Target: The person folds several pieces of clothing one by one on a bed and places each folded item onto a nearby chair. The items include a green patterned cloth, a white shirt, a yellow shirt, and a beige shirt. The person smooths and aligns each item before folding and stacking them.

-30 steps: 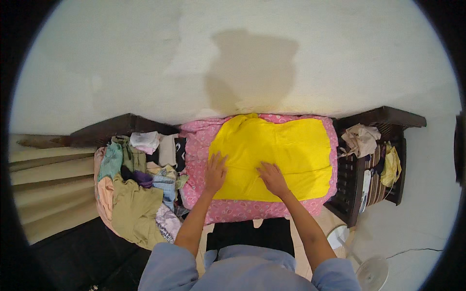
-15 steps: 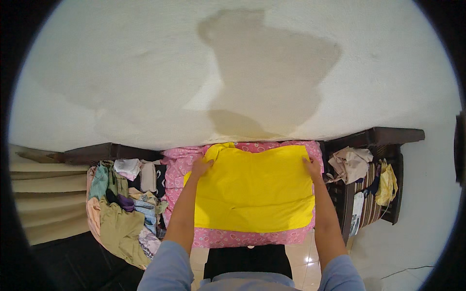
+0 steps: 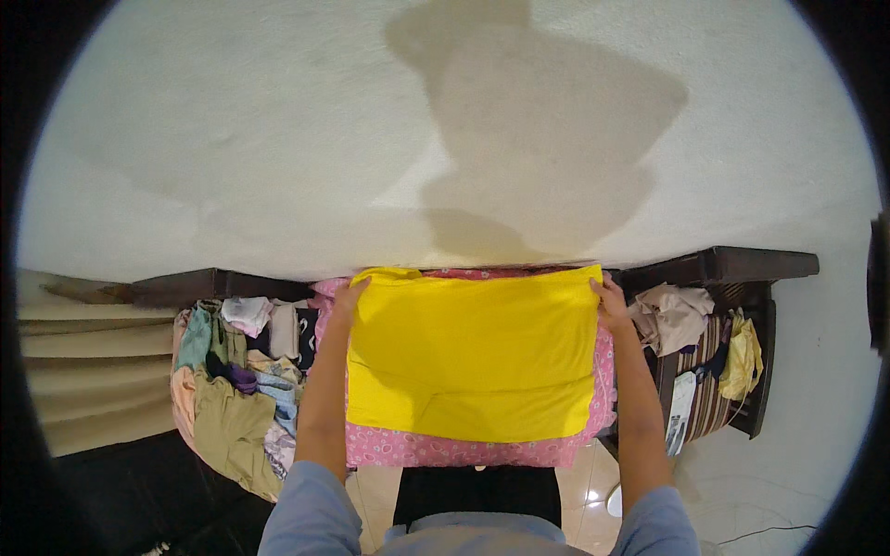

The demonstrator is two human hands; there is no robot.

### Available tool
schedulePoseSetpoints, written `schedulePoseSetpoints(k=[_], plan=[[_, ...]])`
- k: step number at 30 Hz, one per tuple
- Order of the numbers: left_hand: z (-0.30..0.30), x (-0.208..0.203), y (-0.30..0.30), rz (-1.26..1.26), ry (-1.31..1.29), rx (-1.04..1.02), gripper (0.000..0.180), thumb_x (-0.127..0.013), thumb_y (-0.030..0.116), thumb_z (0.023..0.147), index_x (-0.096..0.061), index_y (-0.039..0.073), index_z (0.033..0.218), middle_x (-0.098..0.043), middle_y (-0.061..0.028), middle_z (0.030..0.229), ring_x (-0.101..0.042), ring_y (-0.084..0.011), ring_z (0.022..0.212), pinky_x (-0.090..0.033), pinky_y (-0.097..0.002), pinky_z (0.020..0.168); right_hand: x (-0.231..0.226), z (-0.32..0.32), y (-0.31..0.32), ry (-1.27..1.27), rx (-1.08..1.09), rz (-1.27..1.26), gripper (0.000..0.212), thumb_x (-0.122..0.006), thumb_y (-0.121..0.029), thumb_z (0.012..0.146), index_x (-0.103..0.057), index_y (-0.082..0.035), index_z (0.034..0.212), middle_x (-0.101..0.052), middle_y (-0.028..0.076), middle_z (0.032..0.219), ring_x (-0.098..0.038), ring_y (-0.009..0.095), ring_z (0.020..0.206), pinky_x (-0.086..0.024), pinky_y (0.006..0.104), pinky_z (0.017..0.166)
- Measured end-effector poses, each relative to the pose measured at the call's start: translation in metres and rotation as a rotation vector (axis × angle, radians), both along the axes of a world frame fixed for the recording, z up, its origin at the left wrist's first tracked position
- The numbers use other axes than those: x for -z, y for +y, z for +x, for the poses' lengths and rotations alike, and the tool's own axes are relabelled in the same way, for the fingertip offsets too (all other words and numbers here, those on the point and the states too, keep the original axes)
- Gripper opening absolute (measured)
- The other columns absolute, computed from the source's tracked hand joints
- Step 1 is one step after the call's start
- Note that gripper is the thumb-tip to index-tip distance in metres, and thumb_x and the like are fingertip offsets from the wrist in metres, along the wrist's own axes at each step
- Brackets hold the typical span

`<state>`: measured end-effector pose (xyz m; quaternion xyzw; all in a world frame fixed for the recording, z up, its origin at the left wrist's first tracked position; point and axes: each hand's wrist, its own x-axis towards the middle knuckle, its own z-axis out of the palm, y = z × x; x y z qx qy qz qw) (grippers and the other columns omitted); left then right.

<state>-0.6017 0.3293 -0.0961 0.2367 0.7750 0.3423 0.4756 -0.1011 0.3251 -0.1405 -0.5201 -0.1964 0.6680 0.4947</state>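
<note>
A bright yellow cloth (image 3: 473, 357), possibly a garment, lies spread in a wide rectangle in front of me, its far edge close to the wall. Beneath it is a pink patterned cover (image 3: 464, 447), which shows along the near edge and at both sides. My left hand (image 3: 348, 296) is closed on the far left corner of the yellow cloth. At the far right corner, my right hand (image 3: 608, 301) pinches the edge, thumb on top. A soft fold runs along the far edge near my left hand.
To the left, mixed clothes (image 3: 232, 398) lie in a heap beside a beige curtain (image 3: 102, 380). On the right, a dark wooden chair (image 3: 756, 343) with a striped cushion holds a beige garment (image 3: 669, 315) and a yellow one (image 3: 742, 357). The pale wall (image 3: 278, 139) rises behind.
Both hands have shifted outward to the far corners, and the cloth's far edge is pulled straighter and nearer the wall. The bunched part at its far left has been flattened out.
</note>
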Motion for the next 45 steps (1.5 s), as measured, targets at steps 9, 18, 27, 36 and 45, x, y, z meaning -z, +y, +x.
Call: schedulePoseSetpoints(k=[9, 18, 27, 36, 45], plan=[[-0.078, -0.053, -0.173, 0.06, -0.32, 0.354, 0.038, -0.057, 0.004, 0.077, -0.048, 0.003, 0.114, -0.053, -0.0049, 0.109, -0.049, -0.0138, 0.1, -0.039, -0.0275, 0.084, -0.105, 0.046, -0.144, -0.743, -0.632, 0.15, 0.018, -0.053, 0.007, 0.067, -0.061, -0.001, 0.081, -0.062, 0.008, 0.079, -0.058, 0.015, 0.073, -0.044, 0.0274, 0.066], [-0.082, 0.006, -0.204, -0.184, -0.151, -0.067, 0.032, -0.052, 0.027, 0.085, -0.052, 0.006, 0.108, -0.056, -0.0004, 0.1, -0.051, -0.0105, 0.089, -0.04, -0.0264, 0.075, -0.074, -0.025, -0.136, -1.19, -0.407, 0.417, 0.022, -0.057, 0.0, 0.071, -0.058, -0.004, 0.092, -0.058, 0.014, 0.092, -0.053, 0.031, 0.089, -0.042, 0.0351, 0.077], [-0.048, 0.023, -0.166, 0.114, 0.538, 0.371, 0.028, -0.059, 0.016, 0.079, -0.053, 0.001, 0.101, -0.056, -0.0028, 0.063, -0.051, -0.0098, 0.056, -0.04, -0.0242, 0.053, -0.034, -0.04, -0.103, -1.255, -0.635, 0.368, 0.02, -0.064, -0.009, 0.069, -0.059, -0.002, 0.087, -0.056, 0.014, 0.09, -0.054, 0.029, 0.084, -0.043, 0.0339, 0.073], [-0.085, 0.057, -0.139, 0.222, 0.12, -0.347, 0.023, -0.062, 0.015, 0.077, -0.053, 0.003, 0.095, -0.056, -0.004, 0.078, -0.051, -0.0085, 0.06, -0.04, -0.0222, 0.05, -0.008, -0.021, -0.095, -1.081, -0.569, 0.295, 0.017, -0.062, -0.014, 0.073, -0.062, -0.003, 0.086, -0.061, 0.014, 0.076, -0.058, 0.026, 0.067, -0.044, 0.0312, 0.061], [-0.053, 0.041, -0.11, 0.182, 0.133, -0.126, 0.024, -0.061, 0.012, 0.076, -0.055, 0.003, 0.096, -0.059, -0.0065, 0.086, -0.056, -0.0141, 0.074, -0.046, -0.0256, 0.065, -0.021, -0.021, -0.091, -1.252, -0.559, 0.292, 0.014, -0.06, -0.012, 0.074, -0.059, 0.001, 0.079, -0.058, 0.016, 0.071, -0.058, 0.027, 0.065, -0.043, 0.0327, 0.059]])
